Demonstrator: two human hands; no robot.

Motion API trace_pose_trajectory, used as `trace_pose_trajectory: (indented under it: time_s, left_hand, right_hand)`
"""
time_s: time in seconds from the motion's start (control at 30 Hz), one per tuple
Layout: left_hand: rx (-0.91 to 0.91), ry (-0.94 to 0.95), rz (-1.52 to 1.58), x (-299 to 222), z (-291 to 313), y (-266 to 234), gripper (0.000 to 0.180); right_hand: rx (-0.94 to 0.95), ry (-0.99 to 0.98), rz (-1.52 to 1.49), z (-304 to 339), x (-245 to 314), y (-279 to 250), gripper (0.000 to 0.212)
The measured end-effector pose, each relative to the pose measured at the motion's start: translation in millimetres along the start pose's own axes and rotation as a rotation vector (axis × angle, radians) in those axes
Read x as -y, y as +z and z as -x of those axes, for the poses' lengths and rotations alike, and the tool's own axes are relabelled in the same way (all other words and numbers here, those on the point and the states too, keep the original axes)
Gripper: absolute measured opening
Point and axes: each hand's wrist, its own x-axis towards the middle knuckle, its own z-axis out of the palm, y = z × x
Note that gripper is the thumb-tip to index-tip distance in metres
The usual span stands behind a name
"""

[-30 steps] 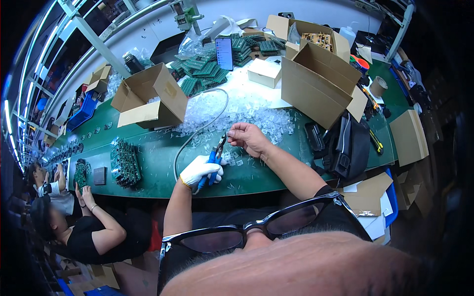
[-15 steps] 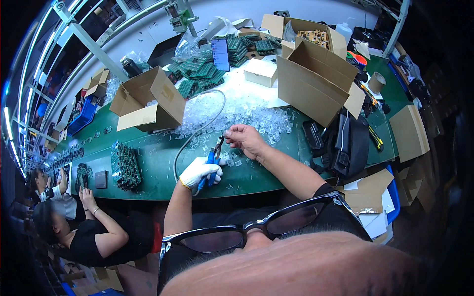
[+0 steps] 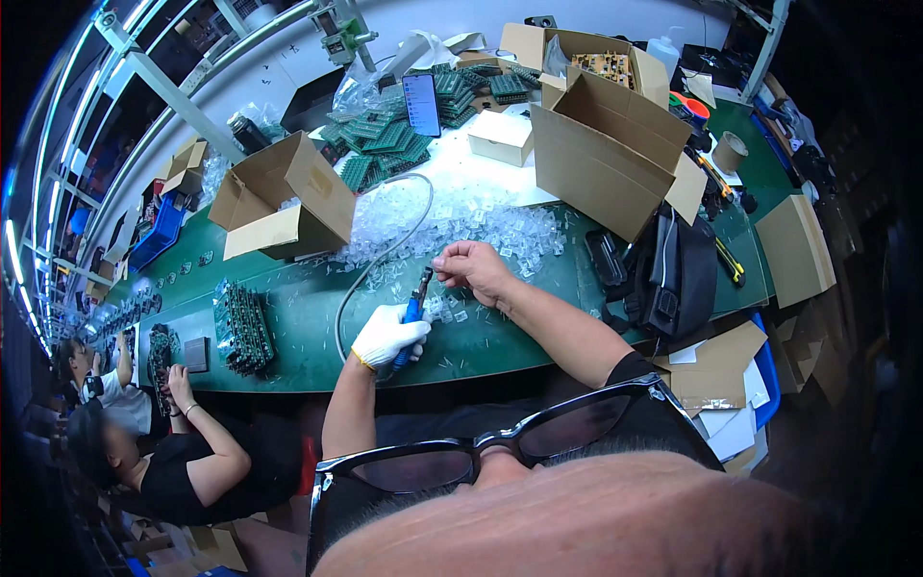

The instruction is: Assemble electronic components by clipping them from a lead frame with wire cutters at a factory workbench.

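Note:
My left hand, in a white glove, is wrapped round the blue handles of cutting pliers. Their dark jaws point up and away from me. Just right of the jaw tips, the bare fingers of my right hand are pinched together; whatever they hold is too small to make out. Beyond both hands spreads a heap of small clear plastic pieces. A few more clear pieces lie under my right hand. A grey hose curves from the heap toward my left hand; its near end is hidden.
Open cardboard boxes stand left and right of the heap. Green circuit boards, an upright phone and a white box are behind. A black bag lies right. Left, a co-worker handles boards.
The blue handles, spread apart before, now look squeezed together in my left hand. My right hand stays pinched beside the jaws. The whole view has shifted slightly.

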Motion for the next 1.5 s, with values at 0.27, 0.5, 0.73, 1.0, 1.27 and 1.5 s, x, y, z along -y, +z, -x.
trace_pose_trajectory:
  time_s: [0.27,0.5,0.73,1.0,1.27,1.5]
  left_hand:
    - [0.09,0.158,0.436,21.6,-6.3,-12.1,0.042]
    - [0.115,0.149,0.395,27.7,-8.7,-17.6,0.043]
    - [0.11,0.16,0.365,28.4,-6.1,-20.8,0.061]
    - [0.133,0.123,0.39,26.5,-7.6,-22.1,0.044]
    - [0.13,0.103,0.377,25.9,-8.1,-21.9,0.042]
    - [0.13,0.07,0.34,19.4,-6.7,-17.2,0.042]
  right_hand:
    - [0.066,-0.237,0.846,5.7,1.5,-4.2,0.026]
    - [0.003,-0.35,1.226,11.0,19.9,-5.1,0.032]
    - [-0.236,-0.31,1.5,7.9,43.2,-40.8,0.032]
    - [-0.263,-0.477,1.319,2.9,38.8,-39.3,0.032]
    - [-0.269,-0.596,1.169,-3.6,36.8,-42.5,0.021]
    - [0.0,-0.266,0.238,-12.2,23.1,-32.1,0.015]
